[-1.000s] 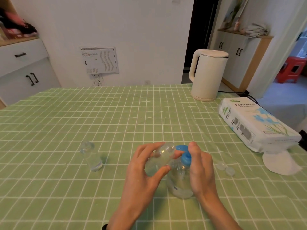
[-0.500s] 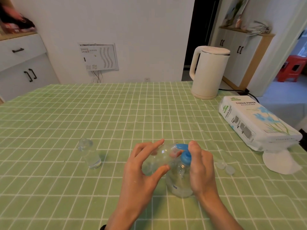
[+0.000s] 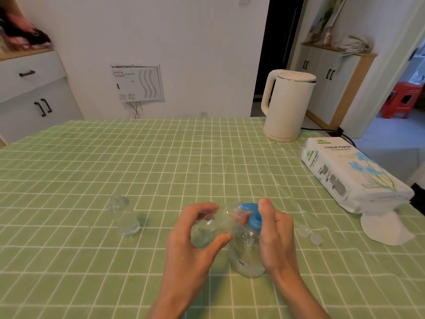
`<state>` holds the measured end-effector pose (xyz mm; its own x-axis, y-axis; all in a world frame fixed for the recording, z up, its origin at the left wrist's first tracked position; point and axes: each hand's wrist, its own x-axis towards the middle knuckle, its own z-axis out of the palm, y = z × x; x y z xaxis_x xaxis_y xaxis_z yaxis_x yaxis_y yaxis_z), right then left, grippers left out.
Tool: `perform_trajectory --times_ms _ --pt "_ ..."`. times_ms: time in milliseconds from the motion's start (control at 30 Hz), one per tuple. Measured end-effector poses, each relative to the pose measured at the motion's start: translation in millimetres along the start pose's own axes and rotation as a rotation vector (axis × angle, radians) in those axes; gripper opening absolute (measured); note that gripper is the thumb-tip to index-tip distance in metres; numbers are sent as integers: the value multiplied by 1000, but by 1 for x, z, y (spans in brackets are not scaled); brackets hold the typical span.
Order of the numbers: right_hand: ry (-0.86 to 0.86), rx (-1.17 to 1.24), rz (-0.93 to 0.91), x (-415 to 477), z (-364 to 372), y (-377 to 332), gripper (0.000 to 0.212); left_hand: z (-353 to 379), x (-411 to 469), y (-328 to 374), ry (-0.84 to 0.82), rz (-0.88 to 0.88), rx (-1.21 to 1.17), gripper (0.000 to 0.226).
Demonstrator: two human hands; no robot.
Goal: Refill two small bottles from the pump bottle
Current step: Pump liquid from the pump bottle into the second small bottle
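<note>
A clear pump bottle with a blue pump head stands on the green checked tablecloth in front of me. My right hand wraps its right side, thumb resting on the blue head. My left hand holds a small clear bottle tilted, its mouth up against the pump's nozzle. A second small clear bottle stands upright by itself to the left, with clear liquid in its lower part. Two small clear caps lie on the cloth right of my right hand.
A white electric kettle stands at the back right, its cord running off the table. A tissue paper pack lies along the right edge with a loose white tissue in front of it. White cabinets stand beyond the table on both sides.
The hands and bottles stay almost as they were; only the camera view shifts slightly. The small bottle remains tilted at the nozzle.
</note>
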<state>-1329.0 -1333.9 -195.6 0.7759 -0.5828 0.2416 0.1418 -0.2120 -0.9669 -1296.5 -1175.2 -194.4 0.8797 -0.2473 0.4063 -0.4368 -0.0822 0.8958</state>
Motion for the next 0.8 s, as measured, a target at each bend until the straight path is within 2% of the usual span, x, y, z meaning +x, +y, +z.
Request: perform_trajectory --times_ms 800 --pt "-30 -4 -19 1 -2 4 62 0 -4 -5 7 28 -16 45"
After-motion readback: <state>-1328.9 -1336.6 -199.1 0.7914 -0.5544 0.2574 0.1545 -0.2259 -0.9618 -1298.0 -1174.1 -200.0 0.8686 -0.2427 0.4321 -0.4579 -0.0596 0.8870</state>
